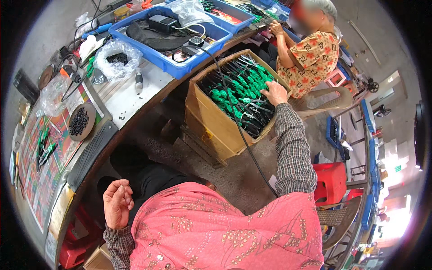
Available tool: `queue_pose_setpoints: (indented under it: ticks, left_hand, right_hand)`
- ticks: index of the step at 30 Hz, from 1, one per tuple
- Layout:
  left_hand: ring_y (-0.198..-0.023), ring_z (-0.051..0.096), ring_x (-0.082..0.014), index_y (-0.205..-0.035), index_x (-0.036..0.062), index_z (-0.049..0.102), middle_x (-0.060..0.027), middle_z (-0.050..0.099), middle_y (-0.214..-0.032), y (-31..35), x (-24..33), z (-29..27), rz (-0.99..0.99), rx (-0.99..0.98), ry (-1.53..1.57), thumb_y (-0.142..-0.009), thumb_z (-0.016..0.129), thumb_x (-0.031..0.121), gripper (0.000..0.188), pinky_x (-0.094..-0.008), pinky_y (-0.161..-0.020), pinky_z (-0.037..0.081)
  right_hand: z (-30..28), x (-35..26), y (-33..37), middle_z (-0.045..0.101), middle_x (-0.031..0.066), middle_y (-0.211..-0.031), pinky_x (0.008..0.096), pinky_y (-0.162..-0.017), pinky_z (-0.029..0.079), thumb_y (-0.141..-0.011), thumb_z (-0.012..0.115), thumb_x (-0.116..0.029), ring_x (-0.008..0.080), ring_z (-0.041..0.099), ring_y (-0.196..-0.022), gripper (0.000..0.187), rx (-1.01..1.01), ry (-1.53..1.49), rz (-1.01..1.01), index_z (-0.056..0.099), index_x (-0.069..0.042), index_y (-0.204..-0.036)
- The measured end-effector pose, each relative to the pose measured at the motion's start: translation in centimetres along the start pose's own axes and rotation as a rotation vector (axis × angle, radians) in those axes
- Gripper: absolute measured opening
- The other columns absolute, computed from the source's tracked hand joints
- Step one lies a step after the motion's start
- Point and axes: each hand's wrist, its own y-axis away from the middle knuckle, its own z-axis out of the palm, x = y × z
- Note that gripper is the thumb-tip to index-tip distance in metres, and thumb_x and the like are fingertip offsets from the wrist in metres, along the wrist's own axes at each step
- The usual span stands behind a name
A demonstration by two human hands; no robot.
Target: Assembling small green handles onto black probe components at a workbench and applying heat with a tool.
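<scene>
A tall cardboard box (211, 130) on the floor is filled with green-and-black-handled pliers (231, 90). My right hand (275, 93) reaches to the box's right side, its thumb and fingers apart at the top of the pile. Whether the fingertips touch a handle is hard to make out. My left hand (118, 202) hovers beside my lap near the table edge. Its fingers are curled in with the thumb against them; anything inside them is hidden.
On the table (153, 78) are a round dish of small black parts (81, 121), more green-handled pliers (45, 148), a plastic bag (118, 60) and a blue tray (177, 67). A black cable (231, 105) crosses the box. A co-worker (310, 56) sits beyond it; a red stool (330, 183) stands right.
</scene>
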Motion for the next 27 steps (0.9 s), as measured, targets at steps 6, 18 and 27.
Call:
queue_pose_setpoints:
  ticks: [6,18,27]
  left_hand:
    - [-0.054,0.048,-0.0052,-0.105,0.0010,0.060,-0.0044,0.060,-0.080,0.1,0.0,-0.3,0.009,0.029,0.046,-0.094,0.057,0.013,0.016,-0.0198,-0.045,0.039]
    - [-0.053,0.046,-0.0051,-0.104,0.0011,0.060,-0.0042,0.060,-0.080,0.1,-0.3,-1.4,0.016,0.054,0.046,-0.094,0.057,0.013,0.016,-0.0200,-0.045,0.038]
    - [-0.053,0.044,-0.0055,-0.105,0.0013,0.060,-0.0038,0.060,-0.080,0.2,-0.7,-1.1,0.009,0.039,0.070,-0.094,0.057,0.013,0.016,-0.0203,-0.045,0.038]
  right_hand:
    - [-1.8,-0.8,-0.8,0.060,0.0123,-0.085,0.0441,-0.070,0.050,-0.077,0.070,-0.039,0.0311,0.062,-0.086,0.036,0.011,0.105,-0.053,0.059,-0.006,-0.086]
    - [-3.7,-2.0,-0.3,0.065,0.0159,-0.084,0.0450,-0.071,0.051,-0.074,0.075,-0.037,0.0332,0.064,-0.085,0.036,0.048,0.104,-0.045,0.061,-0.004,-0.080]
    - [-6.5,-8.7,1.8,0.065,0.0173,-0.082,0.0449,-0.071,0.051,-0.064,0.082,-0.045,0.0336,0.065,-0.082,0.049,-0.194,-0.014,-0.063,0.062,-0.002,-0.078]
